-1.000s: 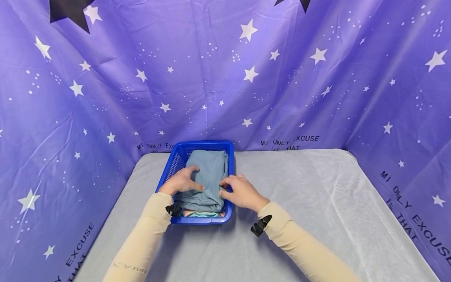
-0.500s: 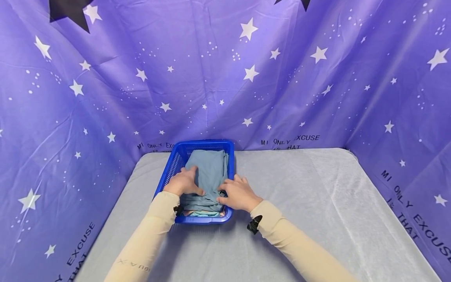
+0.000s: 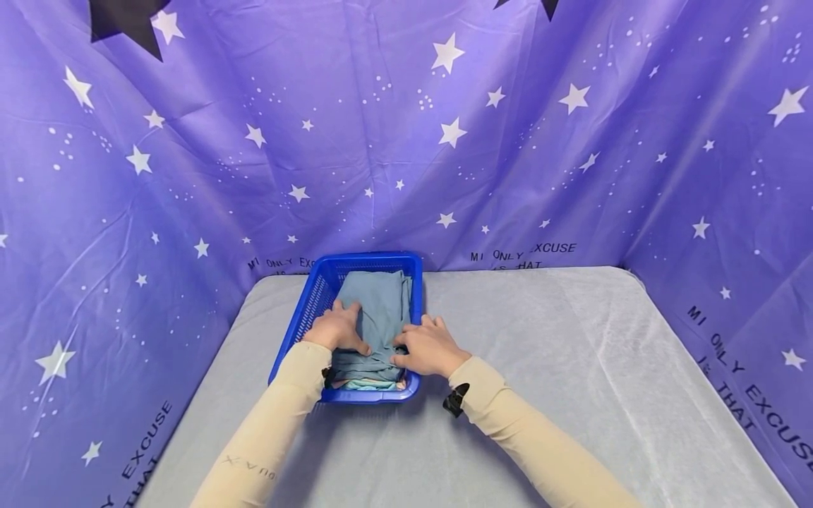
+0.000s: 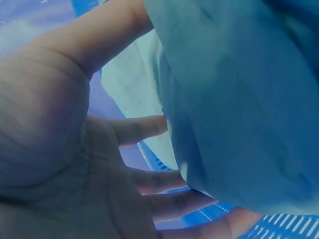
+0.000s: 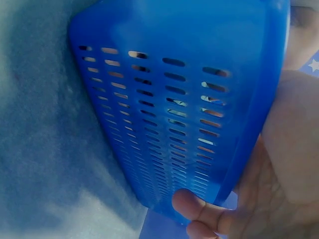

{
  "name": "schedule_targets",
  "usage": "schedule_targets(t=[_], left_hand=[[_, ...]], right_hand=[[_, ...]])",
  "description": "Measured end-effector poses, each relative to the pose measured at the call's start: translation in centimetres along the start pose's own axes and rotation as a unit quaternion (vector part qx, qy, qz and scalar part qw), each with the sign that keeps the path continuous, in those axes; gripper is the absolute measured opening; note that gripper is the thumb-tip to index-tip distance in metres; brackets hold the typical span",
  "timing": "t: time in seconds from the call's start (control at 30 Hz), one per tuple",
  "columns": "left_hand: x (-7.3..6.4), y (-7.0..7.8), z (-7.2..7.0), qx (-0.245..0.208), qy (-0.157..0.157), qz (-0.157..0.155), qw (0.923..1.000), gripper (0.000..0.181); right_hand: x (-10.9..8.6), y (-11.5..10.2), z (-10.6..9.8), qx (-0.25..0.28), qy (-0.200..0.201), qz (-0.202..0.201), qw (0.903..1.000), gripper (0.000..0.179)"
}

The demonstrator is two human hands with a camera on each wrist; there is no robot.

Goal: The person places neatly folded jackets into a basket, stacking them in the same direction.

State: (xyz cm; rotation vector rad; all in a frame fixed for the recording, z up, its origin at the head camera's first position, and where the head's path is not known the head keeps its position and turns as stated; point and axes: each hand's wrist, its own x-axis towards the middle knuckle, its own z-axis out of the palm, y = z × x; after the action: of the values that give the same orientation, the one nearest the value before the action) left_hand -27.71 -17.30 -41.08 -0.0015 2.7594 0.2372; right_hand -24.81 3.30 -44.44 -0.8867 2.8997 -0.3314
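A folded grey-blue garment (image 3: 377, 303) lies in a blue plastic basket (image 3: 416, 282), on top of mint and peach cloth (image 3: 368, 385). My left hand (image 3: 336, 330) is inside the basket, its thumb over the garment and its fingers spread along the left side. In the left wrist view, fairly straight fingers (image 4: 144, 130) touch the garment's edge. Over the basket's right rim rests my right hand (image 3: 434, 347), thumb and index finger at the garment's right edge. Two fingertips (image 5: 188, 203) show outside the slotted wall in the right wrist view; whether cloth is pinched is hidden.
The basket stands at the back left of a table with a grey cloth cover (image 3: 559, 353). A purple curtain (image 3: 356, 141) with white stars hangs behind the table and along both sides.
My left hand has shifted slightly right and is pushed against the garment's left side. The right hand has moved slightly left and down along the rim. The basket has barely moved.
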Motion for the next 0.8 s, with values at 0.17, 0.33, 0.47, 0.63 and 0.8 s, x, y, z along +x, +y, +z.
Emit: schedule_targets(t=[0.17, 0.33, 0.47, 0.63, 0.8], left_hand=[[0.3, -0.2, 0.3, -0.006, -0.006, -0.001, 1.0000, 0.108], [0.4, -0.4, 0.5, -0.006, -0.007, -0.001, 1.0000, 0.107], [0.4, -0.3, 0.5, -0.007, -0.007, -0.004, 0.9999, 0.107], [0.0, -0.3, 0.3, -0.021, -0.010, -0.008, 0.9997, 0.110], [-0.2, -0.3, -0.1, -0.019, -0.009, -0.004, 0.9998, 0.109]], right_hand=[[0.0, 0.0, -0.1, 0.008, 0.000, -0.001, 1.0000, 0.041], [0.0, 0.2, 0.0, 0.021, 0.002, -0.003, 0.9998, 0.041], [0.0, 0.3, 0.1, 0.048, 0.026, -0.001, 0.9985, 0.036], [0.5, 0.6, -0.3, 0.067, 0.090, 0.017, 0.9935, 0.036], [1.2, 1.4, -0.9, 0.062, 0.077, 0.031, 0.9946, 0.051]])
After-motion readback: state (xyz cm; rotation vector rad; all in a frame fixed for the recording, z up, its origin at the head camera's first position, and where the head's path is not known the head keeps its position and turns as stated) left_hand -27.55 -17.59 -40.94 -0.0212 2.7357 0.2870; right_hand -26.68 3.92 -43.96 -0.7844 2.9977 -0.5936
